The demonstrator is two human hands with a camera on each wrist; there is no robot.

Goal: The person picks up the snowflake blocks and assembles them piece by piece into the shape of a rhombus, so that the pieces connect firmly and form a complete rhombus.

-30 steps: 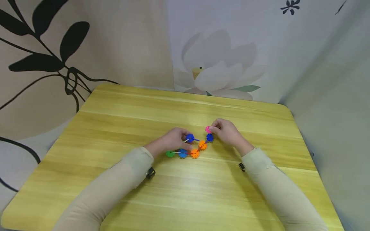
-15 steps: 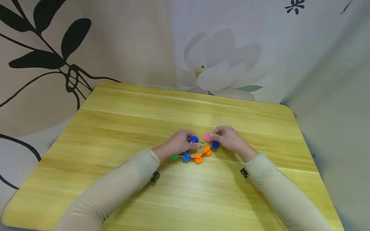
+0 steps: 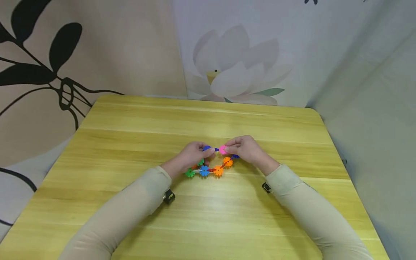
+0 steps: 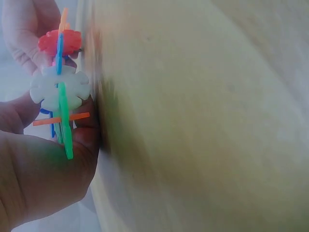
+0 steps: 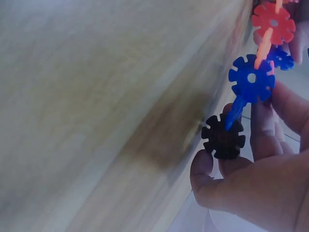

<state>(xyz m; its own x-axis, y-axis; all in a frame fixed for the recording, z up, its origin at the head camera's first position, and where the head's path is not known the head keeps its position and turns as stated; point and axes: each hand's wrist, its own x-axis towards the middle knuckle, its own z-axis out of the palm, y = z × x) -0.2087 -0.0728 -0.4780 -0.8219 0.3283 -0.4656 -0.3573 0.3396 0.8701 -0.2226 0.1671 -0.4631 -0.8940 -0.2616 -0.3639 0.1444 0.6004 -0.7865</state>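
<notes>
In the head view, notched plastic snowflake discs link into a curved chain close over the table. My left hand [image 3: 191, 156] pinches a blue disc [image 3: 206, 148] at one end. My right hand [image 3: 245, 148] pinches the pink disc [image 3: 222, 149] at the other end. Between them a dark blue disc [image 3: 216, 149], seen edge-on, meets the pink one. Orange discs [image 3: 228, 161], a lighter blue disc [image 3: 204, 170] and green discs [image 3: 190, 172] make up the near side. A white disc [image 4: 58, 89] stands out in the left wrist view, and a dark disc [image 5: 223, 137] sits by my right fingers.
The wooden table [image 3: 208, 216] spreads around the hands, with its far edge against a patterned wall covering [image 3: 240, 68]. Black camera mounts [image 3: 169, 196] hang under both wrists.
The two ends of the chain have come together: the left hand's blue discs now meet the pink disc in the right hand. The head view has shifted a little.
</notes>
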